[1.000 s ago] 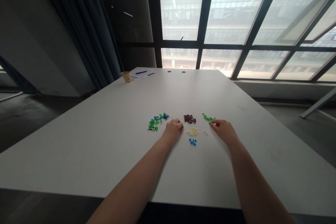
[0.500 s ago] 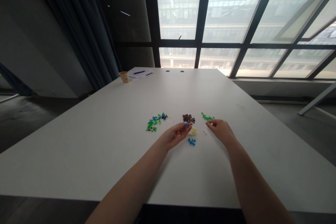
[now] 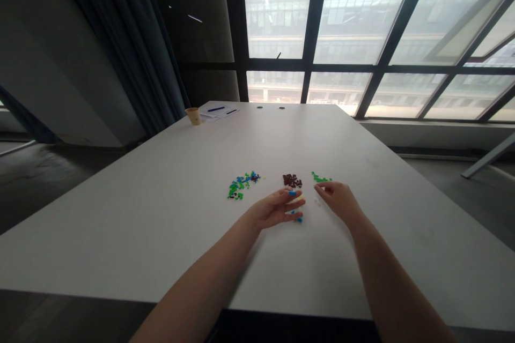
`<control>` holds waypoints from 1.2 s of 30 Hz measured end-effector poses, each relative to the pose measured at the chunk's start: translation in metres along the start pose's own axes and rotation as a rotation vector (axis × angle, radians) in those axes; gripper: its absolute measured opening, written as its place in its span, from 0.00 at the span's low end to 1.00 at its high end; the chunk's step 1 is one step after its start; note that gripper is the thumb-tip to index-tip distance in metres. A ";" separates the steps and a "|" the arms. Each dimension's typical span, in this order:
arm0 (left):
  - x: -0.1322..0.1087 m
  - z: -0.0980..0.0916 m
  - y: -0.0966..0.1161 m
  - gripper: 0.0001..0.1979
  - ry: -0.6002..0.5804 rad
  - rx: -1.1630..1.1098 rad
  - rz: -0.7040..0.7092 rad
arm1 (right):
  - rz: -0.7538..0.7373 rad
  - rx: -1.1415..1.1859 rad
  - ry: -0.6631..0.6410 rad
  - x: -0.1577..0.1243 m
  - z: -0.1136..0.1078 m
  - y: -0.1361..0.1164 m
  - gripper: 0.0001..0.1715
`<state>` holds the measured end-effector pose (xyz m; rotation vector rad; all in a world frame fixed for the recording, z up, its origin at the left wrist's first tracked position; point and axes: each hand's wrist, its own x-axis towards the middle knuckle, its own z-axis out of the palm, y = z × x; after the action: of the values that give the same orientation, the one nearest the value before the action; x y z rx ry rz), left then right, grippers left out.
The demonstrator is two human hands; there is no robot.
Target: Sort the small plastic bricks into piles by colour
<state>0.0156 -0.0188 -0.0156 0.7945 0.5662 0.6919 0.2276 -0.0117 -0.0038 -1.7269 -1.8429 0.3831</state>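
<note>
Now L hand [image 3: 276, 210] fingers spread w/ blue brick [image 3: 292, 193] on one, R hand [image 3: 340, 199] fingers pinched together.

You wear this camera on your head, so it looks forward and down along the white table [image 3: 161, 236] from just above its near edge. Your left hand [image 3: 273, 211] and right hand [image 3: 340, 199] sit close by, just above 6 o'clock from the frame's centre. The tall window [image 3: 354, 27] fills the view from 12 to 2 o'clock, and the dark curtain [image 3: 120, 37] hangs at 10 o'clock.
</note>
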 end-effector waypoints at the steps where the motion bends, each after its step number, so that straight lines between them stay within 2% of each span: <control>1: 0.001 0.000 0.000 0.11 0.002 0.030 0.004 | -0.066 0.059 0.019 -0.002 0.000 -0.004 0.17; 5: 0.004 -0.004 -0.002 0.11 -0.002 0.018 0.016 | -0.367 0.270 0.127 -0.011 0.004 -0.025 0.14; 8: 0.006 -0.007 -0.005 0.10 -0.027 -0.088 0.014 | -0.522 0.306 0.176 -0.016 0.010 -0.037 0.11; 12: 0.008 -0.006 -0.008 0.10 -0.063 -0.144 -0.005 | -0.587 0.235 0.200 -0.016 0.021 -0.040 0.08; 15: 0.009 -0.002 -0.007 0.10 -0.020 -0.135 0.002 | -0.574 0.210 0.192 -0.014 0.021 -0.038 0.08; 17: 0.011 -0.003 -0.004 0.10 0.087 -0.088 0.061 | -0.515 0.202 0.175 -0.012 0.016 -0.033 0.09; 20: 0.016 -0.011 0.000 0.08 0.392 0.126 0.225 | -0.355 0.129 0.004 -0.010 0.004 -0.021 0.09; 22: 0.019 -0.019 0.002 0.06 0.587 0.422 0.332 | -0.235 0.028 -0.186 -0.009 0.000 -0.011 0.08; 24: 0.021 -0.026 0.002 0.06 0.672 0.790 0.420 | -0.127 -0.066 -0.318 -0.009 0.002 -0.003 0.07; 26: 0.022 -0.029 -0.001 0.07 0.625 1.099 0.478 | -0.066 -0.120 -0.387 -0.009 0.007 0.000 0.05; 28: 0.022 -0.028 -0.004 0.08 0.522 1.282 0.508 | -0.056 -0.148 -0.431 -0.010 0.014 -0.001 0.04; 32: 0.022 -0.026 -0.008 0.09 0.393 1.427 0.488 | -0.070 -0.176 -0.429 -0.010 0.018 -0.006 0.09; 36: 0.023 -0.028 -0.009 0.08 0.350 1.492 0.458 | -0.076 -0.157 -0.314 -0.008 0.012 -0.007 0.22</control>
<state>0.0144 0.0056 -0.0436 2.2633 1.2642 0.7674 0.2149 -0.0185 -0.0107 -1.7725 -2.2075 0.5153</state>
